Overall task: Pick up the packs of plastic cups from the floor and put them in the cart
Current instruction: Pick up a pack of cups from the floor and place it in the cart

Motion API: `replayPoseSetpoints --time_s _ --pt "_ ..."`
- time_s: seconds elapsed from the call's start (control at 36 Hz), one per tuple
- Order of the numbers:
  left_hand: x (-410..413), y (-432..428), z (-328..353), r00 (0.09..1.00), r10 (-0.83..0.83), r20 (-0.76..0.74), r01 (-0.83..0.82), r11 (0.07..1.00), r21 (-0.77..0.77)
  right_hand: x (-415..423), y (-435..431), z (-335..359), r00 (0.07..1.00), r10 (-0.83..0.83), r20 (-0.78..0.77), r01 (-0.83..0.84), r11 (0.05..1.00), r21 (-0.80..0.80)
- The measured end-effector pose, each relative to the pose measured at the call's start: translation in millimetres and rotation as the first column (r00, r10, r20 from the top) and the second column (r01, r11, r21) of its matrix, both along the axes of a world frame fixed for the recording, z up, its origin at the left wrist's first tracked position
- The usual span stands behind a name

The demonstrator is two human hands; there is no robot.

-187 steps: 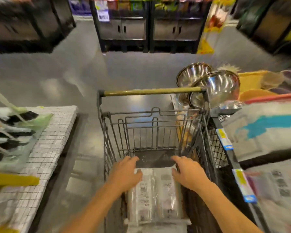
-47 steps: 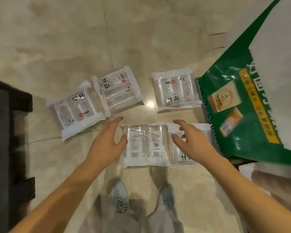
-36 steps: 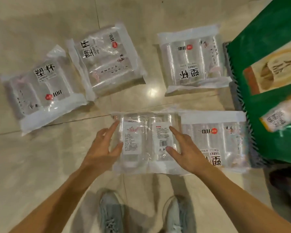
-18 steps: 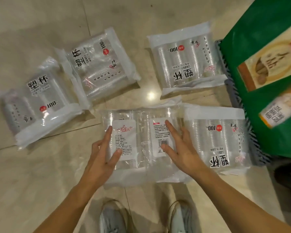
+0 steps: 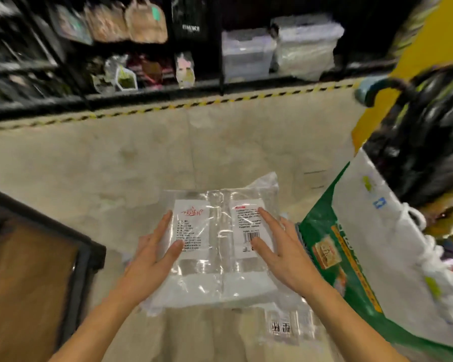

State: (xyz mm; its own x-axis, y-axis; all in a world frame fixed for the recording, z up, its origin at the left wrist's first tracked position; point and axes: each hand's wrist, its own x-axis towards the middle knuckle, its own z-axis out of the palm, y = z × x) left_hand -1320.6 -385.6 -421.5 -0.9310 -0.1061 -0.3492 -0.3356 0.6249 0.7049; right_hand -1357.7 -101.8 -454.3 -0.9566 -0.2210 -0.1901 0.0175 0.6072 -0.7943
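Observation:
A clear pack of plastic cups with two white labels is held up above the floor, flat side facing me. My left hand grips its left edge, thumb and forefinger on top. My right hand grips its right edge the same way. The other fingers of both hands are hidden behind the pack. Below it, another pack lies on the floor, partly hidden. No cart is clearly visible; the frame is blurred.
A green and white sack stands close on the right, with a blurred dark load and a blue handle behind it. A dark-framed brown platform is at the left. Shelves with bags and clear bins run along the back behind striped floor tape.
Both hands took hold of the middle pack on the floor and lifted it. My view has swung up from the floor to the aisle and shelves.

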Motion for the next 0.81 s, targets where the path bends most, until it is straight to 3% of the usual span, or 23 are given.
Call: replayPoseSetpoints --time_s 0.17,0.36,0.53,0.81 --pt "-1 -21 173 0.992 -0.039 -0.123 0.043 0.999 0.030 -10 -24 172 0.997 0.015 -0.075 -0.015 1.000 0.003" --pt "16 -48 302 0.986 0.017 -0.164 -0.024 0.999 -0.040 -2 -48 318 0.989 0.030 -0.144 -0.024 0.999 0.043" --pt "33 -72 356 0.974 0.081 -0.211 -0.097 0.993 -0.069 8 -70 384 0.983 0.063 -0.170 -0.059 0.998 0.026" --pt "62 -90 391 0.964 0.136 -0.227 -0.154 0.986 -0.065 15 -96 413 0.973 0.126 -0.193 -0.111 0.990 0.089"
